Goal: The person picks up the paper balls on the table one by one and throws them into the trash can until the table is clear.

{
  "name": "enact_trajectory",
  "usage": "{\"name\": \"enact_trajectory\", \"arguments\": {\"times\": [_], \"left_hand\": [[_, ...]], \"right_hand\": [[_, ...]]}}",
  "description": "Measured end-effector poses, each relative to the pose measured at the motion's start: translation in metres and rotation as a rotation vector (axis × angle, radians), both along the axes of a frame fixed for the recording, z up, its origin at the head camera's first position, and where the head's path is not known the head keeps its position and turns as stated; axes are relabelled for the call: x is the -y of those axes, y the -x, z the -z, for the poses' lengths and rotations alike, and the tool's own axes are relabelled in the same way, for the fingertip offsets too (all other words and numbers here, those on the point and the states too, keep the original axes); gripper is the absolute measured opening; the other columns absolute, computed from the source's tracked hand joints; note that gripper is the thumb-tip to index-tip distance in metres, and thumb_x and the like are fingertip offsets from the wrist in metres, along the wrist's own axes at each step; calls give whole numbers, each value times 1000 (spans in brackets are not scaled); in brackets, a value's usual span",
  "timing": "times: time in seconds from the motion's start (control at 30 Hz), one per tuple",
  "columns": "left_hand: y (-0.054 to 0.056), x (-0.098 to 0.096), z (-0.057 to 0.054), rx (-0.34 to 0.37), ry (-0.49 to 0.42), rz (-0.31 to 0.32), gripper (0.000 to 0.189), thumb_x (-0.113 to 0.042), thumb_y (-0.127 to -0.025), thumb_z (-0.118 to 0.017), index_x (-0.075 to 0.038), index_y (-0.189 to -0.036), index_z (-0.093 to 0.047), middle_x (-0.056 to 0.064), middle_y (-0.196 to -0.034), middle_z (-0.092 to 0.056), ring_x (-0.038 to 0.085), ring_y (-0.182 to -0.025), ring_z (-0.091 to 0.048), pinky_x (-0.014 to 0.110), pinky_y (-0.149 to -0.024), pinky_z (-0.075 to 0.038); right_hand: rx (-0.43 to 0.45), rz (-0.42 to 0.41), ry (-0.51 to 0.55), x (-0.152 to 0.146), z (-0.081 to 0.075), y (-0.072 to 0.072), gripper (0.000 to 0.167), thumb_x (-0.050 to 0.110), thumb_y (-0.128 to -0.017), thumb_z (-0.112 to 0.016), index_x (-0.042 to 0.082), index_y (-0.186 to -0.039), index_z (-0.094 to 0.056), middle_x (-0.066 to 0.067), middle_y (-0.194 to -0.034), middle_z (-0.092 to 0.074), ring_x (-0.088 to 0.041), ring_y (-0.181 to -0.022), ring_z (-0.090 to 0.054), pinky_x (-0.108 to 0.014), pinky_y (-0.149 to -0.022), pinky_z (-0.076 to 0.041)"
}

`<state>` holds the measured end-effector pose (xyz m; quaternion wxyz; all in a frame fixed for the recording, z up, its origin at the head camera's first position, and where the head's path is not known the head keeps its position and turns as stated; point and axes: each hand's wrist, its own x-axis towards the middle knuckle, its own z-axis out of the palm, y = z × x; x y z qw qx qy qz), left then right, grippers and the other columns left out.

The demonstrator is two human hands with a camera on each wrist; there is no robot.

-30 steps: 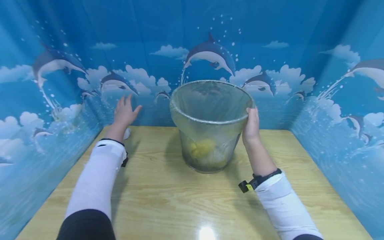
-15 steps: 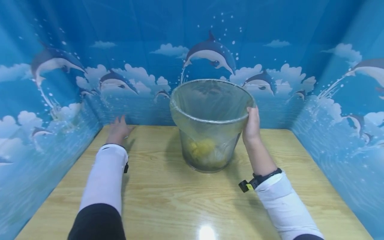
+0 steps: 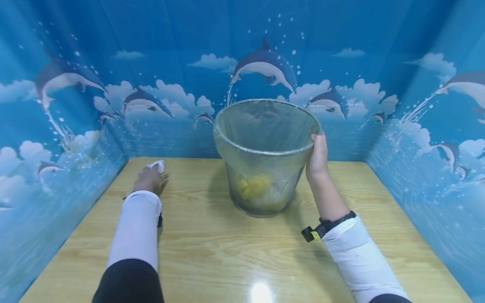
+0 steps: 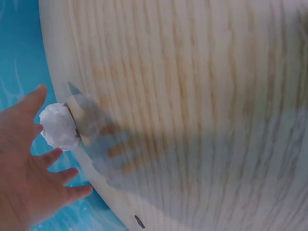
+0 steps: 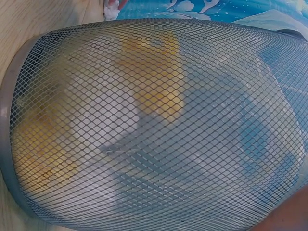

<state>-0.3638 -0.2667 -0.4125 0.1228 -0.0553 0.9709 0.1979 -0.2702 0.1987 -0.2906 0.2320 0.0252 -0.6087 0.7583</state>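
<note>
My left hand (image 3: 148, 180) is low at the table's far left corner, right at a crumpled white paper ball (image 3: 157, 165). In the left wrist view, its fingers are spread and fairly straight, with the paper ball (image 4: 58, 126) between thumb and fingers. My right hand (image 3: 318, 158) grips the right rim of a mesh wastebasket (image 3: 231, 181), thumb over the edge, the other fingers hidden behind the side. A clear plastic liner (image 3: 261, 152) folds over the basket's rim. Yellow crumpled pieces (image 5: 156, 72) and white ones (image 5: 108, 110) show through the mesh.
The wood-grain table (image 3: 212, 252) has rounded far corners. A blue curtain (image 3: 182, 38) printed with dolphins and clouds encloses its back and sides. The basket stands toward the back, right of the table's middle.
The left hand has come down from above the table's back edge and drawn back toward the person, to the paper ball. The right hand and the wastebasket have stayed in place.
</note>
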Motion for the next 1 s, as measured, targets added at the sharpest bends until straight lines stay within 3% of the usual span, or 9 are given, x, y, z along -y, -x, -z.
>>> {"name": "enact_trajectory", "arguments": {"times": [0.23, 0.5, 0.63, 0.83, 1.0], "left_hand": [[1, -6, -3, -16, 45, 45, 67, -39, -101, -40, 4, -149, -21, 40, -146, -16, 60, -132, -20, 70, -103, -28], [5, -2, -1, 9, 33, 112, 64, -39, -101, -41, -1, -150, -26, 37, -147, -19, 58, -133, -21, 69, -106, -24], [8, -3, 1, -17, 32, 149, 62, -38, -100, -43, 0, -147, -30, 38, -144, -24, 57, -130, -26, 68, -105, -27], [11, -4, 2, -37, -39, 210, 58, -39, -100, -44, -1, -145, -38, 34, -146, -31, 54, -132, -29, 64, -108, -27], [11, -4, 0, -110, -109, 220, 53, -43, -101, -44, -1, -132, -50, 27, -135, -50, 45, -123, -47, 58, -102, -37]], "right_hand": [[-9, 2, -4, 1, 0, 0, 55, 19, -92, -28, 1, -143, -32, -11, -133, -38, -24, -123, -34, -39, -110, -26], [12, -12, -9, 0, 0, 0, 55, 21, -93, -27, 3, -145, -30, -11, -138, -34, -24, -126, -32, -39, -112, -25], [13, -18, -14, 0, 0, 0, 54, 21, -93, -27, 4, -145, -31, -11, -137, -35, -24, -126, -33, -39, -112, -25], [33, -39, -31, 0, 0, -2, 54, 22, -95, -25, 8, -147, -28, -10, -144, -31, -23, -134, -28, -37, -115, -22], [57, -40, -31, 1, -1, -3, 56, 23, -95, -25, 8, -149, -24, -9, -150, -26, -21, -138, -25, -36, -117, -19]]}}
